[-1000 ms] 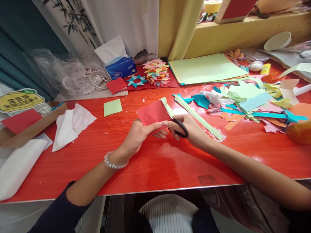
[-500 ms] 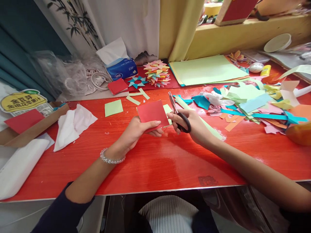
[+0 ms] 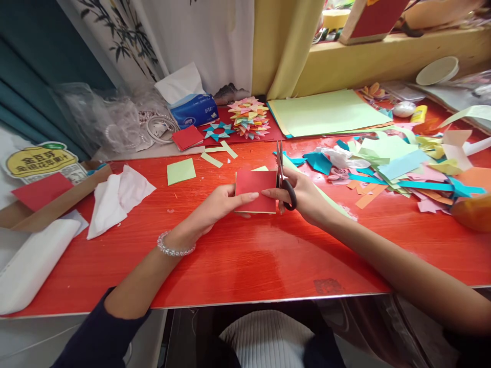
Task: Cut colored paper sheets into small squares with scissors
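In my left hand (image 3: 220, 203) is a red paper square (image 3: 255, 184), pinched with the thumb on top and the fingers beneath. A thin light green edge shows along its lower side. My right hand (image 3: 301, 194) has black-handled scissors (image 3: 281, 161) in its grip, blades pointing away from me at the square's right edge. The right thumb also touches the red paper. Just behind the square, a bit of light green paper peeks out. A light green square (image 3: 181, 171) lies to the left, near a few pale green strips (image 3: 212, 159).
Heaped paper scraps (image 3: 399, 163) cover the right side of the red table (image 3: 245, 266). At the back are large green sheets (image 3: 330, 112), stacked paper stars (image 3: 249, 117), a blue tissue pack (image 3: 194, 110) and red squares (image 3: 187, 138). Crumpled tissue (image 3: 118, 199) and a cardboard box (image 3: 57, 197) are left.
The red square has shifted right and levelled out, its right edge now beside the scissors. The scissors have turned more upright, and my right thumb has come onto the paper.
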